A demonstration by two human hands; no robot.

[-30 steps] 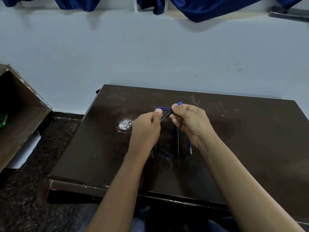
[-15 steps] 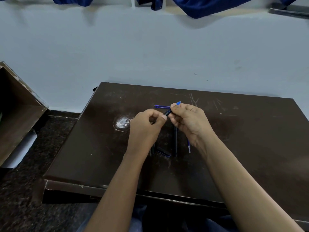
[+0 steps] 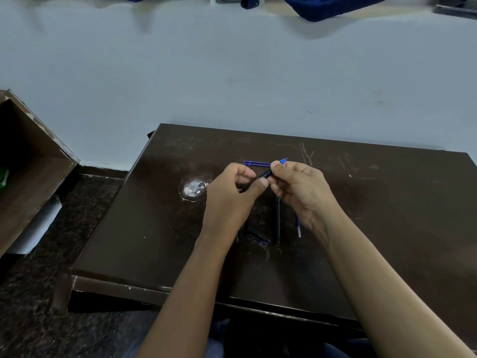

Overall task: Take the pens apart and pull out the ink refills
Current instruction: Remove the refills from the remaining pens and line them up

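Note:
Above the dark brown table point(image 3: 387, 215) both hands hold one black pen point(image 3: 264, 174) with a blue tip point(image 3: 283, 160). My right hand point(image 3: 300, 192) pinches the tip end. My left hand point(image 3: 232, 195) grips the black barrel between thumb and fingers. Two blue ink refills point(image 3: 255, 163) lie side by side on the table behind the hands. Below the hands lie a black pen barrel point(image 3: 277, 220), a short black cap piece point(image 3: 258, 235) and another thin refill point(image 3: 298, 227), partly hidden by my right wrist.
A round pale worn patch point(image 3: 193, 188) marks the table left of my hands. A brown wooden box point(image 3: 31, 171) stands open at the far left on the dark speckled floor. A pale wall rises behind the table, with blue cloth point(image 3: 322, 6) hanging at the top.
My left hand has closed its thumb and fingers further along the pen barrel. The camera has tilted slightly. The parts on the table have not moved.

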